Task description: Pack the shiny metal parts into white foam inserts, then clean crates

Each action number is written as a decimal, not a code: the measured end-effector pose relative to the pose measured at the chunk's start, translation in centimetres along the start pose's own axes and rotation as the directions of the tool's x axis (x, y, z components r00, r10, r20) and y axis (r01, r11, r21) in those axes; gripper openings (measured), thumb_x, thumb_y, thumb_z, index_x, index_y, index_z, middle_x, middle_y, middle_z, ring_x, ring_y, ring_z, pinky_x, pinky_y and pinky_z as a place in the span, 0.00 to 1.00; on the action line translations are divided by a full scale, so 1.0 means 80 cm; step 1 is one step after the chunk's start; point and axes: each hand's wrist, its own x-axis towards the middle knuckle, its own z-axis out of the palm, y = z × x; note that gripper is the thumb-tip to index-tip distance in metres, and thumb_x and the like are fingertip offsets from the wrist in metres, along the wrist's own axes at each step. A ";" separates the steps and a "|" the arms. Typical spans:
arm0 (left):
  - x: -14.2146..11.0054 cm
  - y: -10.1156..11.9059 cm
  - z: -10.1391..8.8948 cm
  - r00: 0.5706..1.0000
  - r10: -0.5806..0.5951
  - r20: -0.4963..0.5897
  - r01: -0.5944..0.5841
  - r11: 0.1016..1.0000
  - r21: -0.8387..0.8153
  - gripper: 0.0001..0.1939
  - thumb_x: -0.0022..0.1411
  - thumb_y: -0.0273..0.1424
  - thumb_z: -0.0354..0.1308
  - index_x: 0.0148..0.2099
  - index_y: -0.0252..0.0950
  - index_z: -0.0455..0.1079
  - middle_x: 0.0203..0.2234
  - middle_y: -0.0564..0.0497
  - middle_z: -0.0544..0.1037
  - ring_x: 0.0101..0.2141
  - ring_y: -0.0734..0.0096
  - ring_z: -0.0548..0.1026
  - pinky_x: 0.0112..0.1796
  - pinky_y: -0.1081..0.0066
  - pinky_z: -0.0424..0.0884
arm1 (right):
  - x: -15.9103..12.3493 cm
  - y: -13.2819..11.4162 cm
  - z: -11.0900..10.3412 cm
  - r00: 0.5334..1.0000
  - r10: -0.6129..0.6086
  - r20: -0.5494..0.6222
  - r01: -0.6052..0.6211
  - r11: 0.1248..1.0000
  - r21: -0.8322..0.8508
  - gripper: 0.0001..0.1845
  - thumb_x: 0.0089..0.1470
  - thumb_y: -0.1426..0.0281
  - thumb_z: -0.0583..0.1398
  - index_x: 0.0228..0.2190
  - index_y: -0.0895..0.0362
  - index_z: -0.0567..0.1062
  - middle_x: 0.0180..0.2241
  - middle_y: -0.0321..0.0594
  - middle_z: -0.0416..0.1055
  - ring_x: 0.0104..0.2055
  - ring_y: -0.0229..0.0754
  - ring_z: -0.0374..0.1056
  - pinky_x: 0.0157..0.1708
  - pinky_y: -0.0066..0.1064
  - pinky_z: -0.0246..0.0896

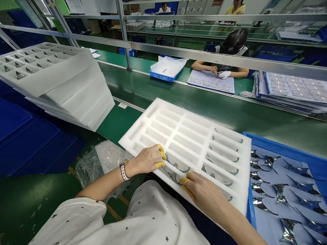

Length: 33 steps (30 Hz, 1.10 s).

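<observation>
Left hand (148,160): nearly closed, pinching curved metal piece's (174,177) ten-o'clock end | right hand (200,186): likewise, four-o'clock end | piece: white foam tray's (176,131) seven o'clock | beyond tray: co-worker (234,42), one o'clock

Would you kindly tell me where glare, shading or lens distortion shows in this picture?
Head view: bright glints on the metal parts in the blue tray; head view: soft shading inside the white foam tray; head view: wide-angle stretch seems strongest toward the edges, where the foam stack looks slanted.
</observation>
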 end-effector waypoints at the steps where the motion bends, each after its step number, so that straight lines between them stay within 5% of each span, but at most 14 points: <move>1: 0.002 -0.002 -0.001 1.000 -0.002 -0.007 0.001 1.000 -0.019 0.09 0.67 0.33 0.58 0.48 0.36 0.71 0.45 0.47 0.72 0.37 0.72 0.73 0.37 0.72 0.73 | 0.000 0.003 -0.001 1.000 0.003 0.004 -0.003 1.000 -0.002 0.18 0.61 0.81 0.48 0.28 0.56 0.73 0.29 0.39 0.66 0.29 0.40 0.63 0.28 0.32 0.55; 10: 0.009 0.005 -0.011 0.989 0.003 0.150 -0.026 0.988 0.151 0.07 0.65 0.26 0.55 0.38 0.36 0.74 0.39 0.49 0.73 0.34 0.72 0.73 0.31 0.73 0.67 | 0.008 -0.001 -0.016 0.989 -0.112 0.095 0.120 0.988 -0.092 0.18 0.46 0.89 0.51 0.23 0.57 0.72 0.29 0.40 0.67 0.31 0.41 0.63 0.30 0.33 0.54; 16: 0.022 -0.001 -0.022 0.998 -0.069 -0.004 0.069 0.997 0.019 0.14 0.68 0.29 0.54 0.54 0.38 0.73 0.43 0.48 0.72 0.35 0.72 0.73 0.39 0.70 0.72 | 0.028 -0.011 -0.040 0.942 -0.089 0.324 0.155 0.970 -0.185 0.14 0.49 0.86 0.56 0.28 0.57 0.76 0.31 0.41 0.72 0.34 0.43 0.68 0.29 0.33 0.51; 21: 0.035 0.006 -0.008 0.992 -0.073 0.107 0.061 0.992 0.113 0.08 0.66 0.30 0.58 0.46 0.39 0.76 0.38 0.51 0.72 0.33 0.73 0.72 0.35 0.73 0.69 | 0.034 -0.029 -0.027 0.946 -0.025 0.323 0.115 0.958 -0.263 0.07 0.47 0.80 0.64 0.29 0.59 0.76 0.31 0.46 0.74 0.35 0.49 0.72 0.30 0.35 0.53; 24: 0.040 0.014 0.000 0.991 -0.092 0.093 0.068 0.968 0.241 0.08 0.67 0.29 0.56 0.44 0.38 0.76 0.37 0.50 0.72 0.34 0.71 0.72 0.34 0.72 0.68 | 0.023 -0.022 -0.026 0.968 -0.012 0.251 0.062 0.980 -0.191 0.10 0.46 0.83 0.62 0.30 0.59 0.76 0.32 0.44 0.74 0.34 0.47 0.71 0.28 0.33 0.50; 28: 0.045 0.021 0.002 0.992 -0.070 0.103 0.026 0.924 0.380 0.11 0.68 0.27 0.52 0.38 0.37 0.75 0.32 0.50 0.71 0.31 0.71 0.70 0.30 0.72 0.64 | -0.012 0.010 -0.029 0.998 -0.055 -0.029 0.056 0.998 0.031 0.13 0.56 0.82 0.54 0.29 0.57 0.75 0.28 0.39 0.71 0.29 0.40 0.66 0.27 0.32 0.51; 33: 0.041 0.024 -0.007 0.993 -0.080 0.085 0.046 0.940 0.339 0.11 0.69 0.28 0.51 0.44 0.38 0.75 0.34 0.50 0.73 0.33 0.69 0.72 0.32 0.70 0.67 | -0.083 0.068 -0.015 0.921 0.082 -0.381 0.007 0.974 0.225 0.17 0.66 0.70 0.50 0.35 0.54 0.78 0.27 0.40 0.72 0.27 0.39 0.67 0.26 0.30 0.59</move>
